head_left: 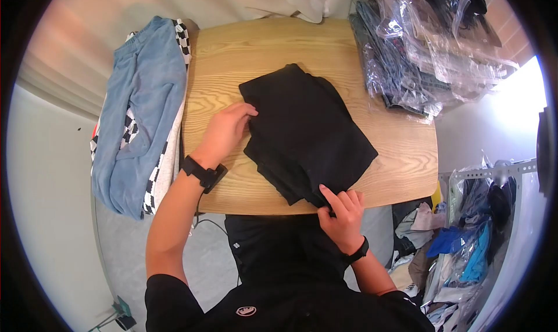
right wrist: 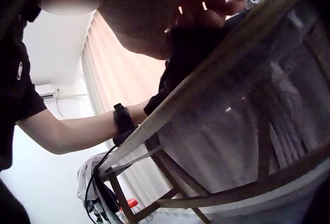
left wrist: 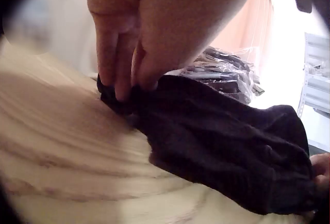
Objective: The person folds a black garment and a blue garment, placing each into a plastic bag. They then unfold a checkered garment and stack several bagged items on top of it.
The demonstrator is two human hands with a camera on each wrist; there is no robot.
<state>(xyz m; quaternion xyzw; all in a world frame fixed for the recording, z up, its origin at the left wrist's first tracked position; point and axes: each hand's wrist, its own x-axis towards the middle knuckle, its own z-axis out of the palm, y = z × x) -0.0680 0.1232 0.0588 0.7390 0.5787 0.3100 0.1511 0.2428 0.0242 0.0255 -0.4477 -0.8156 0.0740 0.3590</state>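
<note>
A folded black garment (head_left: 308, 128) lies at an angle on the wooden table (head_left: 261, 47), its lower layers showing along the left and front edges. At its left edge, my left hand (head_left: 225, 130) pinches the cloth between thumb and fingers. The left wrist view shows those fingertips closed on a corner of the black cloth (left wrist: 216, 141). My right hand (head_left: 344, 214) grips the garment's front corner at the table edge, index finger on top and thumb lower down. In the right wrist view, the hand is dark and partly hidden by the cloth.
Blue fleece trousers (head_left: 142, 105) lie over black-and-white checked clothing (head_left: 160, 175) on the left. Clear-bagged clothes (head_left: 418, 53) are piled at the table's back right. A metal rack (head_left: 505, 169) and more bagged clothes (head_left: 459, 245) stand at lower right. A cable (head_left: 210, 221) hangs near my left wrist.
</note>
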